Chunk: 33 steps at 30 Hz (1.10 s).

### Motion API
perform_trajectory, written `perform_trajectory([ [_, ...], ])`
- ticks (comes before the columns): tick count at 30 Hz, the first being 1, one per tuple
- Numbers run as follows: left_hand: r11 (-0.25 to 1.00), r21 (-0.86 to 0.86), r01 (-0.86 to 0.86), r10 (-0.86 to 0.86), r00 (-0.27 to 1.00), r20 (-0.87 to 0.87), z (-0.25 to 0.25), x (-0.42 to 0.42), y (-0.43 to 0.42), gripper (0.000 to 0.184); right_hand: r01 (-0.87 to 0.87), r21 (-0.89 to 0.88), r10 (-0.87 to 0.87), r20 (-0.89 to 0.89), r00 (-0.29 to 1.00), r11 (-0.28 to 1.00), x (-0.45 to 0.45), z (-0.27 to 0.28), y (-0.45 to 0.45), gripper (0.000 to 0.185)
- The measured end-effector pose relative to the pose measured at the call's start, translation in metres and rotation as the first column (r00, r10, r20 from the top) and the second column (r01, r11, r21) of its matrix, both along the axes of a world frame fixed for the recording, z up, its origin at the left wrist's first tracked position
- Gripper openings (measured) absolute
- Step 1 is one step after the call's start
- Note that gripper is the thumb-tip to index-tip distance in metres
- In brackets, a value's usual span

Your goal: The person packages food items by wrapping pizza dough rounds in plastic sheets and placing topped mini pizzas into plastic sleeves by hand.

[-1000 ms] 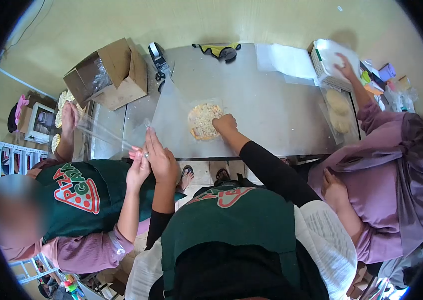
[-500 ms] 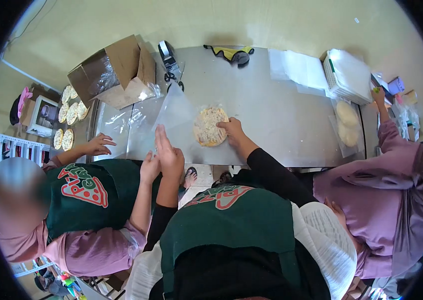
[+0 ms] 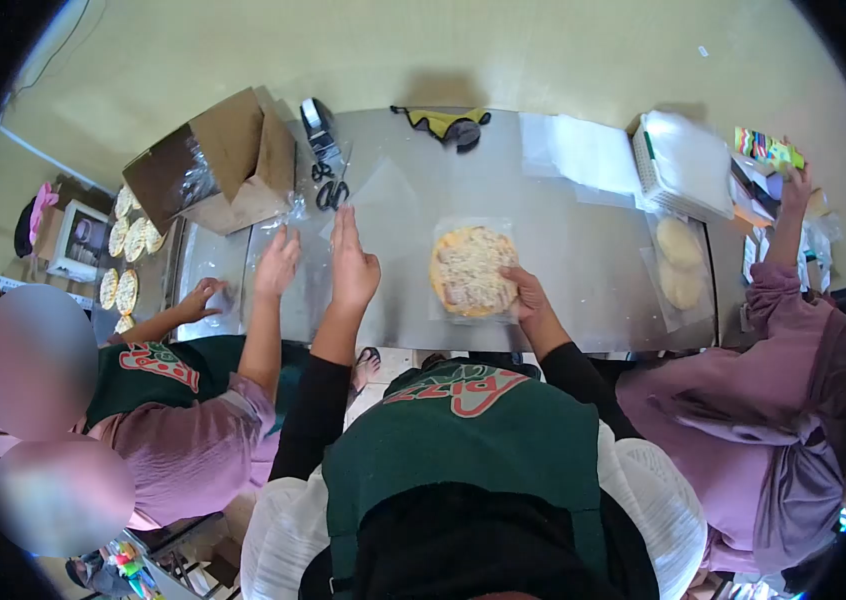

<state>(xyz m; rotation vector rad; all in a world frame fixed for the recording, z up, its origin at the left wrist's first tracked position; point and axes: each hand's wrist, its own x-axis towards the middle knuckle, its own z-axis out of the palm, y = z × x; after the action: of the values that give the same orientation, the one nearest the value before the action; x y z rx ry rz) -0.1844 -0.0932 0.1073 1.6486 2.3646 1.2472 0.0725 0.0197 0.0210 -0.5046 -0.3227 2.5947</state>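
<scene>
Head view: the right hand [image 3: 531,296] has the pizza [image 3: 474,270] gripped at its edge, thumb on top, the pizza lying in a clear bag [image 3: 438,312] over the front middle of the worktop [image 3: 583,255]. And the left hand [image 3: 353,268] is open and flat, fingers straight and side by side, just in front of the scissors [image 3: 332,194]! Beside it, a co-worker's hand [image 3: 278,262] hovers near the cardboard box [image 3: 218,160]. Over on the right, two dough rounds [image 3: 680,265] lie in clear plastic, in front of the white basket [image 3: 678,190].
</scene>
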Motion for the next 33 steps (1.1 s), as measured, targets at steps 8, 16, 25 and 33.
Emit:
perform_trajectory([
  [8,0.931,-0.045,0.361,-0.364,0.929,-0.074,-0.003,0.037,0.089,0.069,0.026,-0.006,-0.027,-0.274,0.961,1.000,0.037,0.077,-0.004,0.061],
  [16,0.764,-0.056,0.643,-0.644,0.765,-0.003,-0.004,0.080,0.131,0.073,-0.098,-0.145,0.030,-0.410,0.912,0.985,0.035,0.050,-0.004,0.055],
  [25,0.688,0.000,0.725,-0.723,0.686,0.086,0.017,0.100,0.115,0.071,0.079,-0.162,-0.126,-0.300,0.945,0.984,0.067,0.054,-0.002,0.060],
  [33,0.571,-0.145,0.808,-0.797,0.588,0.141,-0.002,0.097,0.133,0.073,-0.057,-0.230,-0.040,-0.398,0.917,0.972,0.052,0.056,-0.036,0.055],
])
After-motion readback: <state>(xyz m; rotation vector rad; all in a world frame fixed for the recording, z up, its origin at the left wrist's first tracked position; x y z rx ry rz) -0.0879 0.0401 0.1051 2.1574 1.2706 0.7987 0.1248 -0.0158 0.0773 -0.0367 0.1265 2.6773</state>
